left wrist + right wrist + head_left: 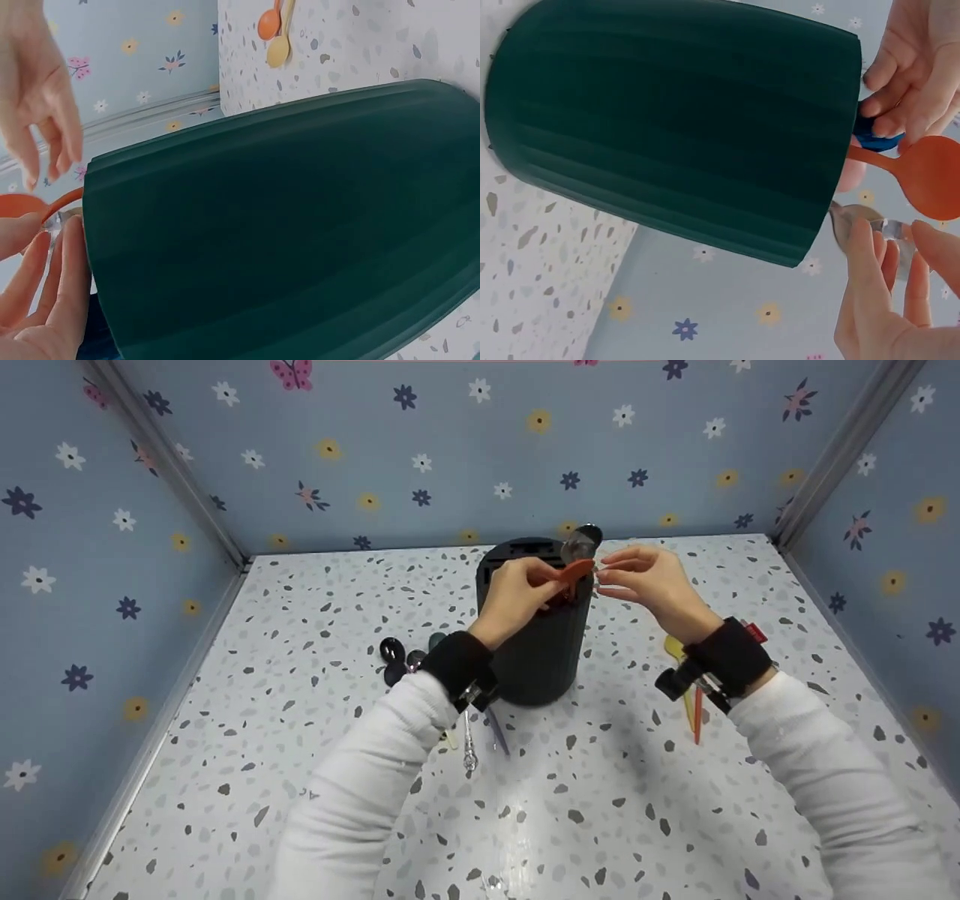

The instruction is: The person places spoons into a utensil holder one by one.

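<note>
A dark ribbed utensil holder (536, 660) with a slotted top stands upright in the middle of the table. At its rim my left hand (517, 596) pinches an orange spoon (577, 570), whose handle runs down into the holder, as the right wrist view shows. Metal spoons (581, 544) stick up behind the orange one. Something blue and shiny (877, 139) sits under my left fingers. My right hand (652, 585) hovers just right of the orange spoon, fingers parted and loosely bent; in the left wrist view it holds nothing.
Several spoons (391, 651) lie left of the holder, partly hidden by my left wrist. A yellow spoon (674, 647) and an orange utensil handle (698, 716) lie right, beneath my right wrist. Flowered panels (450, 450) wall the speckled table (300, 660) at back and sides.
</note>
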### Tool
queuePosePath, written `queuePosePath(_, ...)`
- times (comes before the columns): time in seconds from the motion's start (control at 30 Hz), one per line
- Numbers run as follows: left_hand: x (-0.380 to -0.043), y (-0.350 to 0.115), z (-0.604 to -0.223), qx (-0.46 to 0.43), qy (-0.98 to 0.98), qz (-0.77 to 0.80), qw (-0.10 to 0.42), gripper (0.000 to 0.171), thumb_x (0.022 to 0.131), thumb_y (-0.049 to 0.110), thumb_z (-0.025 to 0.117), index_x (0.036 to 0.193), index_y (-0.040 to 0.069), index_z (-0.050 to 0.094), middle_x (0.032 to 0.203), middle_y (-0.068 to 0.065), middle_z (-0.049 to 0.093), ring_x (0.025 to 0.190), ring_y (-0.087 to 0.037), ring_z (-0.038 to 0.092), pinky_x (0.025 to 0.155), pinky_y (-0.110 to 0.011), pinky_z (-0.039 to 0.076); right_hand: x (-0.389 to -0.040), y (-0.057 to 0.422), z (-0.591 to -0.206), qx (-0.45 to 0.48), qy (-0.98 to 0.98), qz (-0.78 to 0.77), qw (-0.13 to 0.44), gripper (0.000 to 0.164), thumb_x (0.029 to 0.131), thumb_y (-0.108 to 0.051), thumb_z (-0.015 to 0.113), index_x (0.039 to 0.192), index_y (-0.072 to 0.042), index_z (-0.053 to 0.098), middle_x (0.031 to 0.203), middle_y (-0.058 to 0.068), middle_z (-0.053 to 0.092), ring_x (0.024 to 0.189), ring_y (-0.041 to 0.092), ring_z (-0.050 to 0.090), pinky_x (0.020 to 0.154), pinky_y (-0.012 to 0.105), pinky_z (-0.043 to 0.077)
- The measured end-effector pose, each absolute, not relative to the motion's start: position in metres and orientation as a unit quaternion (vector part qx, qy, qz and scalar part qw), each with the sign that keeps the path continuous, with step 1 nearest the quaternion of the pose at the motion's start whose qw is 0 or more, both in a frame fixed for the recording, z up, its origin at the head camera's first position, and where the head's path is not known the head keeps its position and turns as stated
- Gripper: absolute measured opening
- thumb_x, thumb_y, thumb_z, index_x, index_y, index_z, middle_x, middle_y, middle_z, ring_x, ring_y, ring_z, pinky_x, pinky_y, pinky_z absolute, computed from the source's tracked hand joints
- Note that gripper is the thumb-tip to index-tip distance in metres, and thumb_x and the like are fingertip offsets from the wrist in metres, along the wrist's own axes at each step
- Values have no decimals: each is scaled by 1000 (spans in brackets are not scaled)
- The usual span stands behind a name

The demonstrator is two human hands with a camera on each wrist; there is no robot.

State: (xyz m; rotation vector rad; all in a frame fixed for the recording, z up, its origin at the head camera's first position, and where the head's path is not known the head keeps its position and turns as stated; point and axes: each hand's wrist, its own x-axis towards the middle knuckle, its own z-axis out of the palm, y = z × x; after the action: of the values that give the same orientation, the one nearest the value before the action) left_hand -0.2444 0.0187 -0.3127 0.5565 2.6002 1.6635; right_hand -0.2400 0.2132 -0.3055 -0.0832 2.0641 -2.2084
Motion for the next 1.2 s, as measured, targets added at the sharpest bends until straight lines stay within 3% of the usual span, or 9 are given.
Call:
queuePosePath(0.37,-246,25,-308,179,824,537,-1,16,89,9,57,96,-2,65,86,-15,67,73,-22,64,62,-19,54,-239,228,-319,-12,674,-735,79,30,85,1,59,113,8,48,98,10,54,89,16,59,85,28,54)
queuePosePath(0.77,-238,21,-311,191,806,559,24,14,89,9,58,96,-2,64,85,-16,65,70,-19,62,61,-21,55,-237,250,-332,-20,688,-717,106,23,88,-4,57,109,0,49,102,7,52,94,14,58,91,28,50)
queuePosePath(1.03,-229,15,-320,228,792,566,39,18,89,14,59,91,-4,65,72,-11,63,53,-9,55,50,-24,54,-258,286,-371,-63,666,-731,135,35,84,-13,65,113,1,51,108,10,52,97,17,60,93,31,49)
queuePosePath(1.2,-221,13,-328,252,784,564,62,20,89,14,60,90,-5,64,69,-10,62,51,-10,55,48,-25,53,-244,291,-364,-6,711,-688,144,39,88,-13,60,120,3,44,106,6,50,91,9,61,96,30,47)
